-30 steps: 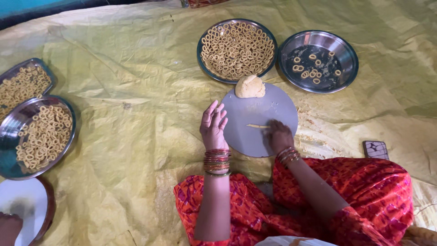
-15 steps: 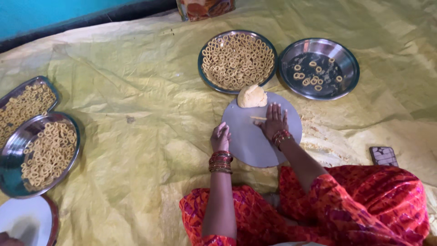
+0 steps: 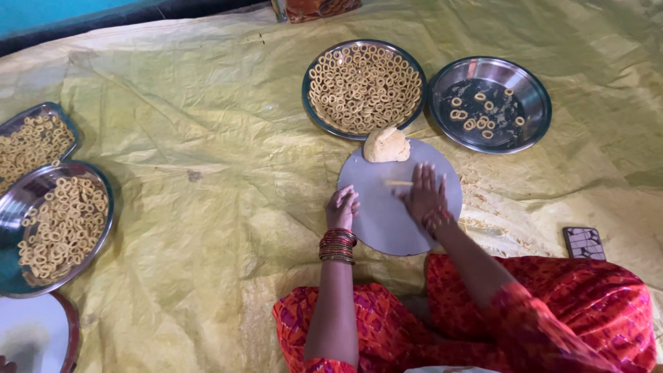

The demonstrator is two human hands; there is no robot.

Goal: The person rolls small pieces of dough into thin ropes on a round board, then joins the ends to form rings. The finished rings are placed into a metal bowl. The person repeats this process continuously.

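Observation:
A round grey board lies on the yellow sheet in front of me. My right hand lies flat on it, fingers spread, pressing on a thin strip of dough. A lump of pale dough sits at the board's far edge. My left hand, fingers curled, rests on the board's left rim. Beyond the board stand a steel plate full of dough rings and a second steel plate with several rings.
The yellow plastic sheet covers the floor. At the left edge stand two more steel plates of rings and part of an empty plate. A small dark patterned object lies at the right. My red-clad legs fill the bottom.
My right hand has slid forward over the dough strip on the board and is now flat on it. My left hand has closed and moved to the board's left rim.

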